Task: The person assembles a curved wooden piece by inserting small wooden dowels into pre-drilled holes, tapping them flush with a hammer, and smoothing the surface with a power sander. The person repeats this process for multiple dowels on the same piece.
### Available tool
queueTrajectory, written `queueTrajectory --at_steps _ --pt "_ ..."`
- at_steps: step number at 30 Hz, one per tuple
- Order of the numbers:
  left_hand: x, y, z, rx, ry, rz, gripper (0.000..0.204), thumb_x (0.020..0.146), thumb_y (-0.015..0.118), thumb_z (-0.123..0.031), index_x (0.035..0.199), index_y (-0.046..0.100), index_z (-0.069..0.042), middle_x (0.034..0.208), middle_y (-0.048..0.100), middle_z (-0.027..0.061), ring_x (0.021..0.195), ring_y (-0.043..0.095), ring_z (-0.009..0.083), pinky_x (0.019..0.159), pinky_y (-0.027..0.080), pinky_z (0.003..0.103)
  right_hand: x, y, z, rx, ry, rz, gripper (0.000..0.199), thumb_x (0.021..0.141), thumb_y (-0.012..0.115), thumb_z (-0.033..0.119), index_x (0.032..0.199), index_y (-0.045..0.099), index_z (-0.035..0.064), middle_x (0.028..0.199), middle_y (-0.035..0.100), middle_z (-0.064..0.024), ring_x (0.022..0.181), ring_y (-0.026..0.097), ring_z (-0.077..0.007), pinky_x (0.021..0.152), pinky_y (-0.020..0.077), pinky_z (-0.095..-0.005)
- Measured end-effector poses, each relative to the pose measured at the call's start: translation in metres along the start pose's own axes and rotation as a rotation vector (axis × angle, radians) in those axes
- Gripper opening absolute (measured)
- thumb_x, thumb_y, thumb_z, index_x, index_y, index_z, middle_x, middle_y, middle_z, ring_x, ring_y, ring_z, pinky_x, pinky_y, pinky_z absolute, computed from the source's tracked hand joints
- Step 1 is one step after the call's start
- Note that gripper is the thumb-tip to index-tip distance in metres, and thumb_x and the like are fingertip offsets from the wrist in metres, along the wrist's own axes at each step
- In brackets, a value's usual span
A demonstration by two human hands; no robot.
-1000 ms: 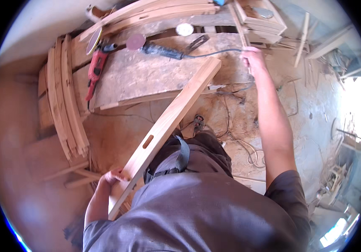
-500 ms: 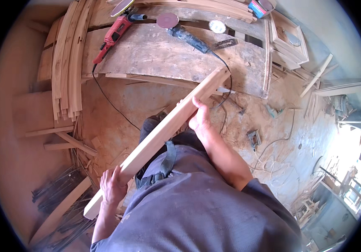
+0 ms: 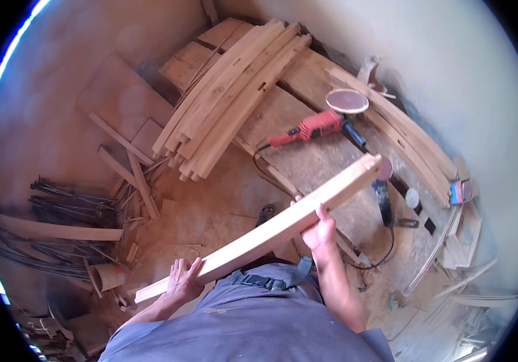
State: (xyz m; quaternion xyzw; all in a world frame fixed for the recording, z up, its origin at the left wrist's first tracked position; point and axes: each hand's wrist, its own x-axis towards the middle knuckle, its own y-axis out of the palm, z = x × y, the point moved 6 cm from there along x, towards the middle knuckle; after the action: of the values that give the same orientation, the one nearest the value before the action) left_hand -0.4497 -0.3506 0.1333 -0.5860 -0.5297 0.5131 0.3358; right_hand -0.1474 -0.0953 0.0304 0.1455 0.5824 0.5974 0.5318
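A long, pale wooden beam (image 3: 271,232) slants across in front of my body, its far end up to the right over the workbench. Near its lower left end, my left hand (image 3: 184,279) grips it from above, fingers over the top. Farther along, my right hand (image 3: 319,230) is wrapped around it from below, thumb on the near side and fingertips showing beyond the far edge. Behind the beam's far end, a dark blue angle grinder (image 3: 383,202) with a round sanding disc is partly covered. A red sander-polisher (image 3: 319,127) with a large disc lies on the bench.
Many planed beams (image 3: 235,96) are stacked on the bench's left end, jutting over its edge. More timber (image 3: 403,136) lies along the wall. Thin dark rods (image 3: 66,205), a bucket (image 3: 109,276) and wood offcuts (image 3: 141,181) cover the floor at left. Power cords trail off the bench (image 3: 355,175).
My view has swung left, bringing the beam stack and rods more into sight. The beam lies flatter across the picture, both hands still on it.
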Motion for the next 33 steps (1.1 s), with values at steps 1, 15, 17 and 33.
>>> queueTrajectory --at_steps 1,15,17,33 --pt "0.022 -0.005 0.012 -0.030 -0.004 -0.039 0.071 0.065 0.078 -0.012 0.133 0.058 -0.012 0.103 0.052 0.0188 0.096 0.052 0.0378 0.082 0.045 0.049 0.032 0.020 -0.003 -0.044 0.018 0.005 0.070 0.083 0.082 0.030 0.138 0.051 0.0001 0.137 0.057 -0.0204 0.131 0.051 -0.0395 0.120 0.0328 -0.0526" --pt "0.468 -0.048 0.084 0.227 0.114 -0.397 0.073 0.084 0.066 -0.014 0.151 0.041 -0.003 0.139 0.046 0.0233 0.134 0.041 0.0434 0.110 0.035 0.055 0.160 0.099 -0.045 -0.473 0.227 -0.081 0.056 0.099 0.059 0.012 0.150 0.041 -0.0042 0.133 0.063 -0.0227 0.119 0.065 -0.0327 0.104 0.0512 -0.0439" --pt "0.503 -0.017 0.112 0.406 0.290 -0.455 0.068 0.088 0.059 -0.012 0.152 0.037 0.001 0.154 0.039 0.0223 0.147 0.031 0.0443 0.120 0.028 0.055 0.138 0.061 -0.035 -0.578 0.189 -0.205 0.056 0.099 0.060 0.014 0.148 0.042 -0.0052 0.131 0.064 -0.0233 0.118 0.065 -0.0340 0.104 0.0515 -0.0446" --pt "0.512 0.008 0.086 0.043 0.630 -0.229 0.052 0.086 0.059 -0.006 0.137 0.055 0.004 0.167 0.027 0.0150 0.154 0.024 0.0416 0.123 0.029 0.051 -0.081 -0.137 0.002 -1.949 0.064 -0.736 0.022 0.093 0.070 0.022 0.099 0.067 0.0016 0.085 0.070 -0.0095 0.075 0.069 -0.0220 0.065 0.0551 -0.0348"
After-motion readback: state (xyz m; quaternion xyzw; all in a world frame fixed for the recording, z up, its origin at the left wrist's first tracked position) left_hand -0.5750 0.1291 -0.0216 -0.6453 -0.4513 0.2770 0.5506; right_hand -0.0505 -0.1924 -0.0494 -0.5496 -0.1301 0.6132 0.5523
